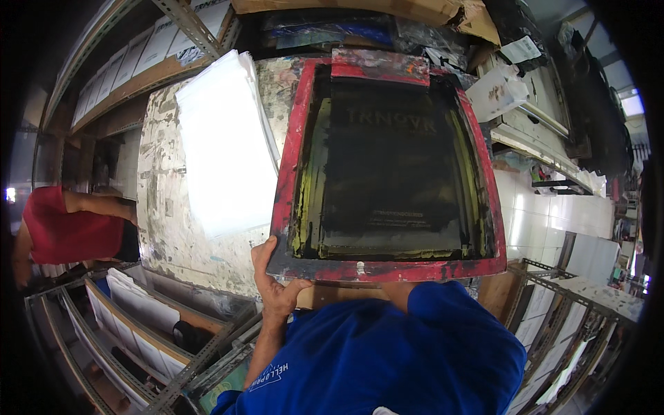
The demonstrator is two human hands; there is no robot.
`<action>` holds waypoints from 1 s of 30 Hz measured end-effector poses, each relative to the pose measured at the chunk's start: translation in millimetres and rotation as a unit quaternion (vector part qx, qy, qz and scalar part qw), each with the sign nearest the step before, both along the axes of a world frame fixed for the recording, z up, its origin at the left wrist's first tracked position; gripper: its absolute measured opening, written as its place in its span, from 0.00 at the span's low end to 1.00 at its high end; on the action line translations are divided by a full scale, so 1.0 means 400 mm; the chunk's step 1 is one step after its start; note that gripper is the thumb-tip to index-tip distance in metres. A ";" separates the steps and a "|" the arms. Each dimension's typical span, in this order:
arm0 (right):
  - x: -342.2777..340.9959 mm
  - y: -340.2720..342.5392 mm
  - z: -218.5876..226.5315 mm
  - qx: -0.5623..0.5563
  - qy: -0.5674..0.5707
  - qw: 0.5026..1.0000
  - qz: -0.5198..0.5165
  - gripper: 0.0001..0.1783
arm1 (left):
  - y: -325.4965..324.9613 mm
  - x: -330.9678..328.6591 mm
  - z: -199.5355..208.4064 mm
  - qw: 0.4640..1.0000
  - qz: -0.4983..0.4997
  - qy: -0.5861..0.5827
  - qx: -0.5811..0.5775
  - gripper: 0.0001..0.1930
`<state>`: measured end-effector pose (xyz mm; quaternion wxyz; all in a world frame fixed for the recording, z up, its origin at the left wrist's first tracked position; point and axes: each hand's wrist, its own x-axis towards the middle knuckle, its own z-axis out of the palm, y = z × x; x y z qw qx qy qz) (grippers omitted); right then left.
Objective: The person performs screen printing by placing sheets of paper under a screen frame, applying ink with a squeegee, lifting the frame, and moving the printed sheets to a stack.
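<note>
A screen printing frame [387,270] with red, ink-stained edges lies in front of me. Its dark mesh [394,166] carries black ink, with yellow-green strips along both sides. My left hand [275,283] grips the frame's near left corner, one finger up along the side and another against the near edge. My right forearm [400,294] passes under the near edge, so the right hand is hidden by the frame. Across the far end sits an ink-smeared red piece [380,67]. Left of the frame, a stack of white sheets [225,145] rests on the stained worktable [162,173].
Metal shelving with white packs [128,59] stands at the far left. Another rack [149,332] is near left, and a third [560,325] near right. A person in a red shirt [52,225] is beyond the table's left edge. Cardboard [380,8] borders the far side.
</note>
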<state>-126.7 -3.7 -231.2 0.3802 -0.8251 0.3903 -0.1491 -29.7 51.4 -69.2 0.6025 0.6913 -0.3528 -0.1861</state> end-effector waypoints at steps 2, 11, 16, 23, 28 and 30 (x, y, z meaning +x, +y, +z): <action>-0.002 0.005 0.003 0.005 -0.005 1.000 0.001 0.23 | 0.004 0.006 -0.001 1.000 -0.005 -0.020 0.007 0.54; -0.016 0.003 0.002 0.007 -0.005 1.000 0.002 0.23 | 0.013 0.001 -0.030 1.000 -0.017 0.021 -0.012 0.54; -0.020 -0.012 0.008 0.007 -0.007 1.000 -0.002 0.23 | 0.016 0.004 -0.042 1.000 -0.026 0.010 0.001 0.54; -0.013 -0.035 -0.003 0.016 -0.016 1.000 -0.005 0.23 | 0.020 0.000 -0.034 1.000 -0.024 -0.004 0.007 0.54; -0.005 -0.057 -0.010 0.048 -0.039 0.998 -0.021 0.23 | 0.015 -0.002 -0.022 1.000 -0.006 -0.003 0.008 0.55; -0.002 -0.097 -0.018 0.101 -0.081 0.989 -0.066 0.23 | 0.006 0.003 -0.024 1.000 -0.010 -0.008 0.004 0.54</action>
